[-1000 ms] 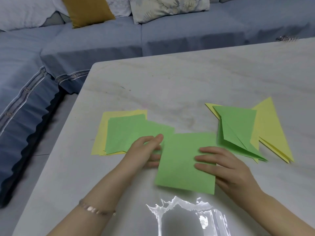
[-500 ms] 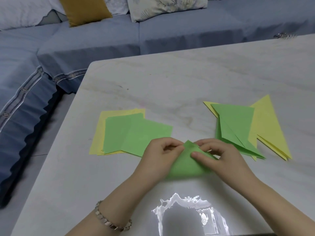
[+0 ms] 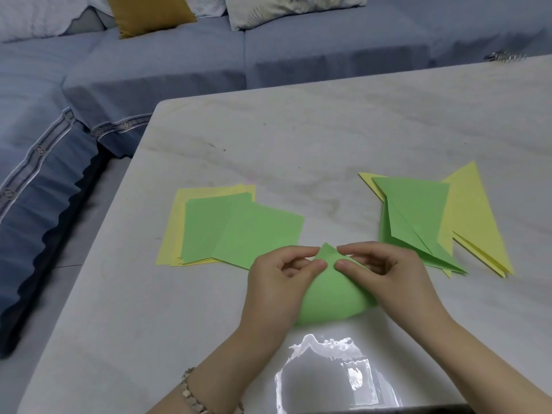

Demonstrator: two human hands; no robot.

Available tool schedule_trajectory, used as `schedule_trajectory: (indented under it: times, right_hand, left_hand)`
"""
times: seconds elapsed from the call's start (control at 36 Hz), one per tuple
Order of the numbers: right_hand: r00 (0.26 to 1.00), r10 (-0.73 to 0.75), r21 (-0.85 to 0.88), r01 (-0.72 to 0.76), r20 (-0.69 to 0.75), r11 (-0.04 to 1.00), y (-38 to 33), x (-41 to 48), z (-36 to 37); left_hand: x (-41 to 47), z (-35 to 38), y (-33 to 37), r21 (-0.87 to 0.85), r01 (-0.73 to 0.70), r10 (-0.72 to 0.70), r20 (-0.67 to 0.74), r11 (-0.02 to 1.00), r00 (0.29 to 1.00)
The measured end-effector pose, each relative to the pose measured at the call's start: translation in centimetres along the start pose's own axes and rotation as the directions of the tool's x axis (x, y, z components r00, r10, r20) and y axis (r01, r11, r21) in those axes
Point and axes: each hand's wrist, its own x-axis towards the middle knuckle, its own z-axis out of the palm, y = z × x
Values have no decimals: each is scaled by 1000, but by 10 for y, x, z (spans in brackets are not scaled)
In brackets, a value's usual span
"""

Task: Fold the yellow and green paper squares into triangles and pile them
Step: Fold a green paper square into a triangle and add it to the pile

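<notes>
Left hand [image 3: 277,282] and right hand [image 3: 385,273] both pinch the top corner of the bent green sheet [image 3: 331,291], which bulges between them, just right of the unfolded stack [image 3: 209,225].

The bench [image 3: 328,138] is a pale, marble-veined slab with a rounded far-left corner. On its left part lies a loose stack of flat squares: yellow sheets [image 3: 174,225] underneath, green sheets [image 3: 239,228] on top, fanned toward the right. On the right lie folded green triangles [image 3: 418,210] overlapping yellow triangles [image 3: 472,216]. Between the two groups, near the front edge, a bent green sheet [image 3: 328,291] rests curled over itself, its tip pinched by the left hand [image 3: 277,282] and right hand [image 3: 391,273]. A small shiny object [image 3: 504,57] sits at the far right edge.
</notes>
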Motion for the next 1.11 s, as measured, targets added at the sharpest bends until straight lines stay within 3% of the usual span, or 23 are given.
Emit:
schedule_trajectory:
  times: [0.69, 0.75, 0.86, 1.03, 1.11]
  right_hand:
    - [999, -16, -83, 20, 45, 996, -4, 5, -3]
    - [999, -14, -131, 19, 42, 991, -1, 8, -2]
    - [995, -102, -389, 101, 19, 916, 16, 16, 2]
    - [988, -146, -632, 148, 55, 761, 58, 26, 10]
    - [962, -265, -711, 234, 69, 663, 75, 27, 13]
  left_hand:
    - [0, 2, -10, 52, -89, 88, 25, 995, 996]
    - [3, 4, -12, 60, -96, 94, 39, 994, 995]
    - [17, 13, -21, 165, -146, 138, 59, 975, 989]
    - [34, 15, -51, 513, -304, 237, 192, 803, 952]
    - [33, 8, -66, 616, -489, 350, 341, 617, 872]
